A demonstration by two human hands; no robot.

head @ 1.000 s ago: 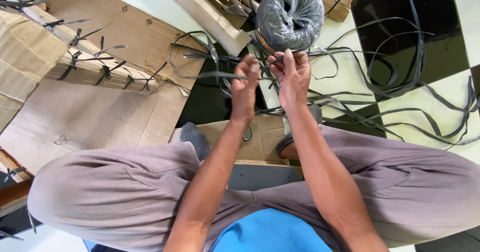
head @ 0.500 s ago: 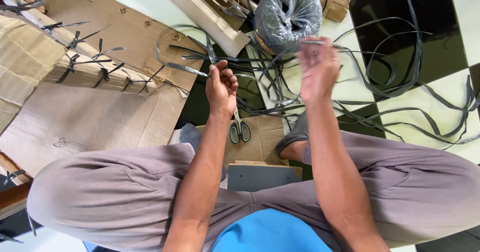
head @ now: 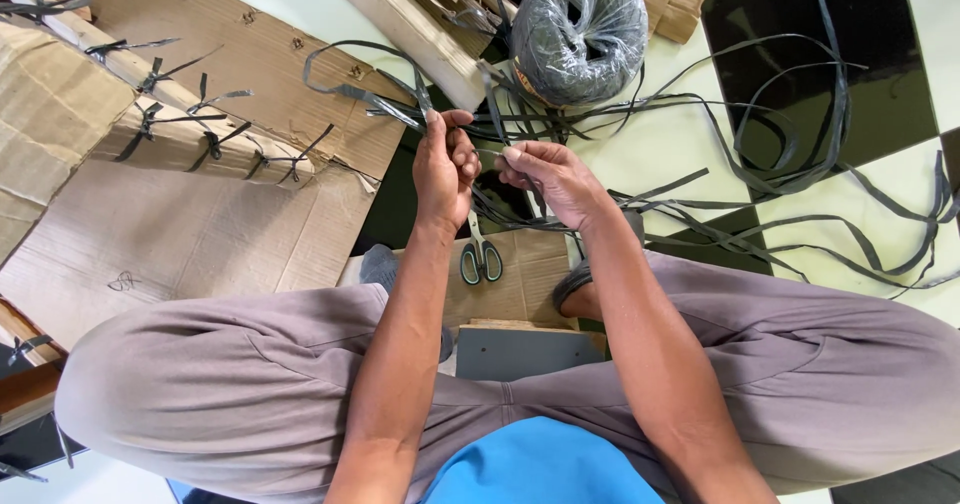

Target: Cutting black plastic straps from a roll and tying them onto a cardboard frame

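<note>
Left hand pinches a dark strap. Right hand grips the same strap. Scissors lie at six o'clock below them.

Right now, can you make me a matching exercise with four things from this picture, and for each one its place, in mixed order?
Things:
1. scissors
2. wrapped roll of strap
3. grey strap piece
4. tied cardboard bundle

Places:
A. pinched in the fingers of the left hand
B. on the floor at far left
C. on cardboard, below both hands
D. on the floor beyond the right hand

Pairs: 1-C, 2-D, 3-A, 4-B
</note>
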